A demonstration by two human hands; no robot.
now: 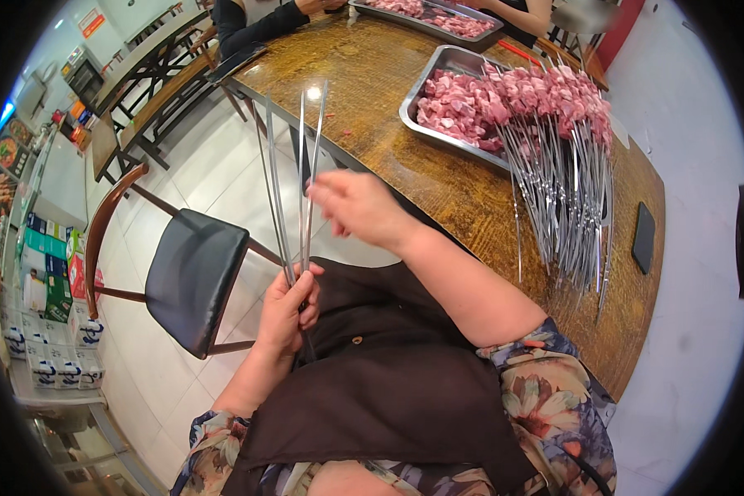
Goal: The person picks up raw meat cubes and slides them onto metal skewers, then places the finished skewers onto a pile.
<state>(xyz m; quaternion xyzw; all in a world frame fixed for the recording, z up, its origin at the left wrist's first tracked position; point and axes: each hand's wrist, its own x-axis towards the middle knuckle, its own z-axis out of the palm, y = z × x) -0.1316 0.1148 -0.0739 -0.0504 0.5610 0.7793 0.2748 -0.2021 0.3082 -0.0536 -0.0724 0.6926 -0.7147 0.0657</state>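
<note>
Several long flat metal skewers fan upward out of my left hand, which is closed around their lower ends in front of my dark apron. They carry no meat. My right hand is beside the upper part of the rightmost skewer, slightly blurred, its fingers loosely bent and apart. Whether the fingertips touch that skewer is unclear. To the right on the wooden table, a metal tray holds pieces of raw meat. Many loaded meat skewers lie across it, their bare metal ends pointing toward me.
A dark phone lies near the table's right edge. A black-seated chair stands at my left. Across the table, other people's arms show near a second meat tray. Stacked boxes line the far left.
</note>
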